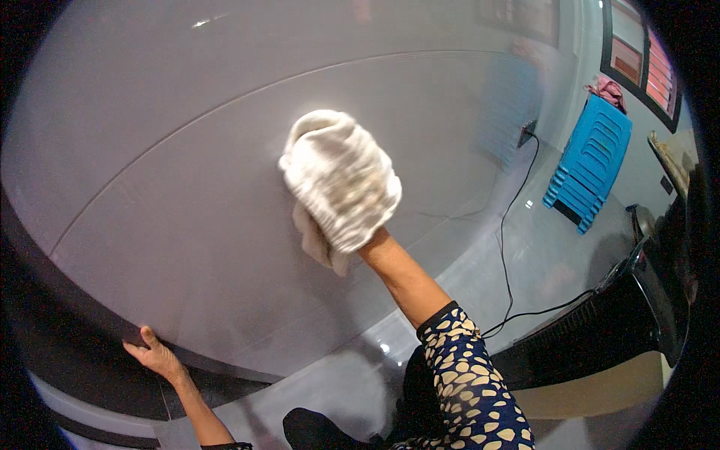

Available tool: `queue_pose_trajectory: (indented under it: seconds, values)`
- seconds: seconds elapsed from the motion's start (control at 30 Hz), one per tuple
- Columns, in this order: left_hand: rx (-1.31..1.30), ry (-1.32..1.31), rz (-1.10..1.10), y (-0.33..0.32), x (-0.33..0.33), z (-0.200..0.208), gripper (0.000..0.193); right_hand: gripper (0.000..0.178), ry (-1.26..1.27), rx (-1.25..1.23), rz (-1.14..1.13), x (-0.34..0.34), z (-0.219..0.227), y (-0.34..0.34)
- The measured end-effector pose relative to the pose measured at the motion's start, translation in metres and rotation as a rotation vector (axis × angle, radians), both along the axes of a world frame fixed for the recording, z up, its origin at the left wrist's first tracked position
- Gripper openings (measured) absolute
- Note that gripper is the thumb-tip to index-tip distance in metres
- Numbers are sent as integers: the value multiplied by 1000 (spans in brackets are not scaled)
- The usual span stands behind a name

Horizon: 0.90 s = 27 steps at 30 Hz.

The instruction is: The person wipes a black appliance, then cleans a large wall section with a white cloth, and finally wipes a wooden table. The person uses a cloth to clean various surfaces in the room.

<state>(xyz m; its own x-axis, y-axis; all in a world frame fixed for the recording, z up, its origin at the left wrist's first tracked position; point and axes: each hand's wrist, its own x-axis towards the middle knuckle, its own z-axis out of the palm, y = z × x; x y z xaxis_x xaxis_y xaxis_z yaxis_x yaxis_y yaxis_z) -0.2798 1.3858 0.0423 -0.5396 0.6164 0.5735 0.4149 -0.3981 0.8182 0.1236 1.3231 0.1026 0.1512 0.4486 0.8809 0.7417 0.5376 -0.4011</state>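
Note:
A thick white cloth (341,176) with brownish smudges lies against a glossy grey tiled wall (210,195). My right hand (373,238) is underneath it, pressing it to the wall; only the wrist end shows, and the fingers are hidden by the folds. A loose end of the cloth hangs below. At the lower left, my left hand (161,358) rests by the dark border (112,319) along the wall's lower edge. Its thumb stands apart from the fingers, and it holds nothing.
Blue stacked plastic stools (592,154) with a pink cloth (609,91) on top stand by the right wall. A black cable (504,240) runs from a wall socket (528,133) across the shiny floor toward a large black object (600,330). A dark-framed window (637,56) is at upper right.

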Motion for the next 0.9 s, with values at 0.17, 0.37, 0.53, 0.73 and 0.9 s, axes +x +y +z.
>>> queue_pose_trajectory:
  seconds: [0.17,0.37,0.53,0.73,0.9]
  values:
    - [-47,18,-17,10,-40,-3,94,43,280,288,-250,33,-6,-2]
    - [-53,-46,29,32,-117,-6,79,48,196,438,-712,113,-55,17]
    - [-141,-68,88,26,-187,-2,85,48,430,265,-662,124,-52,-11]
    - [-132,-15,62,28,-241,-5,85,74,842,-82,-786,172,-107,-23]
    - [-123,-99,-22,16,-155,54,86,61,890,177,-739,99,-52,-15]
